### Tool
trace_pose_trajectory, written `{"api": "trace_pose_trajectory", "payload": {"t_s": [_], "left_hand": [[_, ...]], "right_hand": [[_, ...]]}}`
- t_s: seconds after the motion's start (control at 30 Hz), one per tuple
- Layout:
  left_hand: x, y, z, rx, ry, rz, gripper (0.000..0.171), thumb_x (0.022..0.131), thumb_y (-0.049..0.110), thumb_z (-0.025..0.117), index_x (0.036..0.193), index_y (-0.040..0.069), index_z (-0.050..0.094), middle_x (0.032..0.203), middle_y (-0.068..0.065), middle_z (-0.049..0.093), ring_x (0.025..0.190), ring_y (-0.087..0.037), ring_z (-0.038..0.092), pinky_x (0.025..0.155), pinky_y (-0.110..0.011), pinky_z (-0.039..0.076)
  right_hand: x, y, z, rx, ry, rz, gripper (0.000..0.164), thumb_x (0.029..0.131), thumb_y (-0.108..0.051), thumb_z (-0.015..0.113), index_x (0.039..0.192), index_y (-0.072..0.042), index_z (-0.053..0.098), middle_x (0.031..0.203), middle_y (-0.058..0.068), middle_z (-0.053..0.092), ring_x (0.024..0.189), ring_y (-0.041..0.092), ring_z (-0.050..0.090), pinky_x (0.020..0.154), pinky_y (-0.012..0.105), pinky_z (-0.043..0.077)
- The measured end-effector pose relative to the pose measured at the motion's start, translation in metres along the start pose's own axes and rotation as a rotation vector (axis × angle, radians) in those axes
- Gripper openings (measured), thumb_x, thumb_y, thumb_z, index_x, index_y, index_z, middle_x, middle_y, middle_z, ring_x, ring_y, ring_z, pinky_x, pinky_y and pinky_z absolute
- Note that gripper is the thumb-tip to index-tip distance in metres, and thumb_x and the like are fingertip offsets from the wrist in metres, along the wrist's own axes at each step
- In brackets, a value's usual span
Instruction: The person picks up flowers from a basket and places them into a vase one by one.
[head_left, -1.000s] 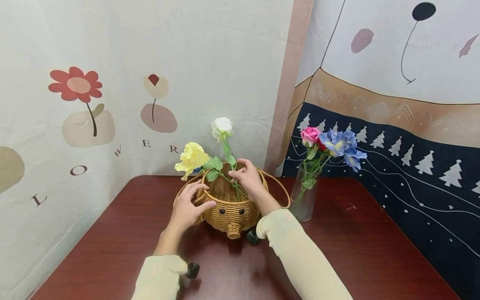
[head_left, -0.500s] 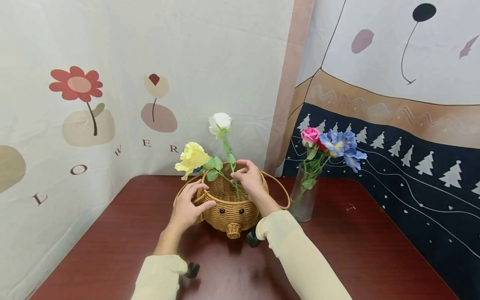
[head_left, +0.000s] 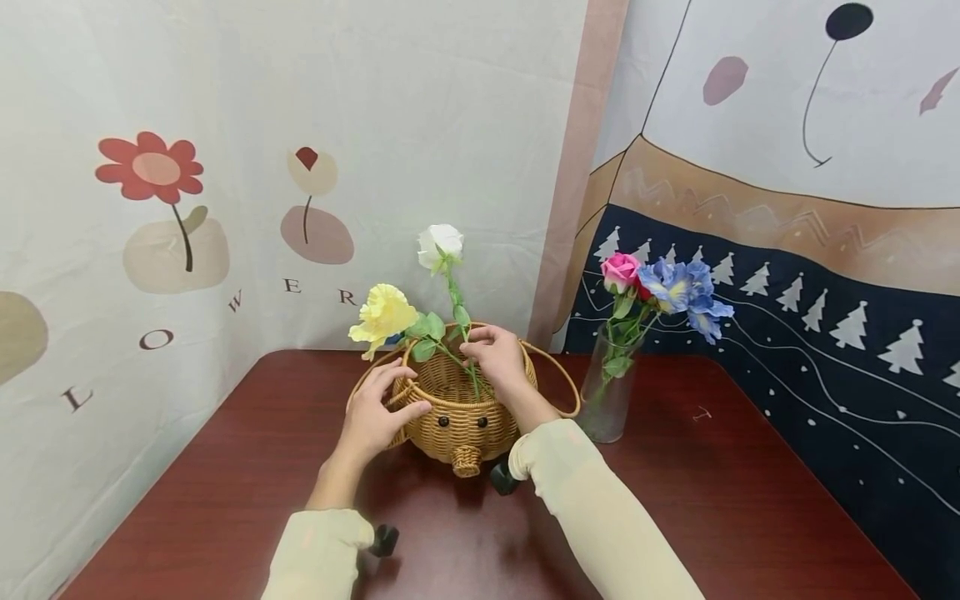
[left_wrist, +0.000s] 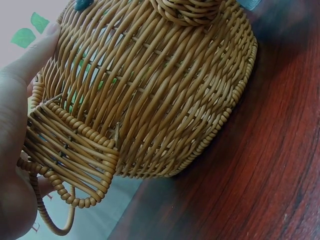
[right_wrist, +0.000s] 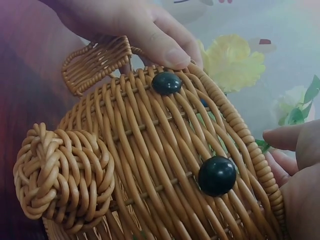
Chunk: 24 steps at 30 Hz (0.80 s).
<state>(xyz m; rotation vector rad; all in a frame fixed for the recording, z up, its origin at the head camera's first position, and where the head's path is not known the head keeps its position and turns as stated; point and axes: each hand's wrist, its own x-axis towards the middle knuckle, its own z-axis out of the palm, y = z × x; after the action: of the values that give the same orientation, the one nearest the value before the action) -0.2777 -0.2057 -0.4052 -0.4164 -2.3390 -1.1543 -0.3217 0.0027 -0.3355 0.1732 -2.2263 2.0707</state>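
A wicker basket [head_left: 450,429] with an animal face, black button eyes and a woven snout stands on the table. At its left side, my left hand [head_left: 375,412] grips the rim by the woven ear [left_wrist: 75,150], thumb on the front wall. A white rose [head_left: 441,247] stands upright in the basket, its green stem pinched between thumb and fingers of my right hand [head_left: 498,362] above the opening. Leaning out to the left is a yellow flower [head_left: 382,317], also seen in the right wrist view. The stems' lower ends are partly hidden behind the basket's front wall.
To the right of the basket stands a clear glass vase [head_left: 609,400] with a pink rose [head_left: 621,272], a mostly hidden red flower and blue flowers [head_left: 686,292]. A looped handle [head_left: 558,375] sticks out toward it. Printed cloth [head_left: 450,125] hangs behind the dark red table [head_left: 712,483].
Over the last second the white rose rose slightly and shifted a little left, then held still. My right hand moved slightly; my left hand stayed on the rim.
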Motion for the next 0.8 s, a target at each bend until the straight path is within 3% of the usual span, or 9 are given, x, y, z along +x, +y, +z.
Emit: {"api": "trace_pose_trajectory", "payload": {"t_s": [0.17, 0.47, 0.8], "left_hand": [[0.0005, -0.0001, 0.0004, -0.002, 0.004, 0.002, 0.048, 0.072, 0.042, 0.084, 0.112, 0.023, 0.064, 0.140, -0.006, 0.052, 0.131, -0.030, 0.043, 0.103, -0.053, 0.033], [0.0012, -0.0015, -0.0009, 0.002, 0.017, 0.012, 0.048, 0.072, 0.043, 0.084, 0.111, 0.022, 0.065, 0.139, -0.006, 0.053, 0.130, -0.031, 0.044, 0.103, -0.052, 0.034], [0.0018, -0.0030, 0.0016, 0.006, 0.007, 0.012, 0.049, 0.073, 0.044, 0.084, 0.112, 0.021, 0.065, 0.140, -0.006, 0.052, 0.131, -0.032, 0.042, 0.104, -0.054, 0.032]], "right_hand": [[0.0003, -0.0006, 0.0003, -0.054, 0.021, 0.010, 0.018, 0.089, -0.007, 0.070, 0.105, 0.000, 0.067, 0.087, 0.008, 0.063, 0.084, 0.031, 0.062, 0.079, 0.047, 0.050], [0.0009, -0.0006, 0.0014, -0.042, 0.011, -0.020, 0.012, 0.088, -0.007, 0.071, 0.098, -0.001, 0.069, 0.084, 0.006, 0.064, 0.072, 0.021, 0.058, 0.075, 0.044, 0.051], [-0.0017, 0.0019, -0.0036, 0.079, 0.139, -0.145, 0.013, 0.084, -0.007, 0.075, 0.094, 0.000, 0.070, 0.079, 0.003, 0.063, 0.073, 0.014, 0.056, 0.065, 0.026, 0.045]]}}
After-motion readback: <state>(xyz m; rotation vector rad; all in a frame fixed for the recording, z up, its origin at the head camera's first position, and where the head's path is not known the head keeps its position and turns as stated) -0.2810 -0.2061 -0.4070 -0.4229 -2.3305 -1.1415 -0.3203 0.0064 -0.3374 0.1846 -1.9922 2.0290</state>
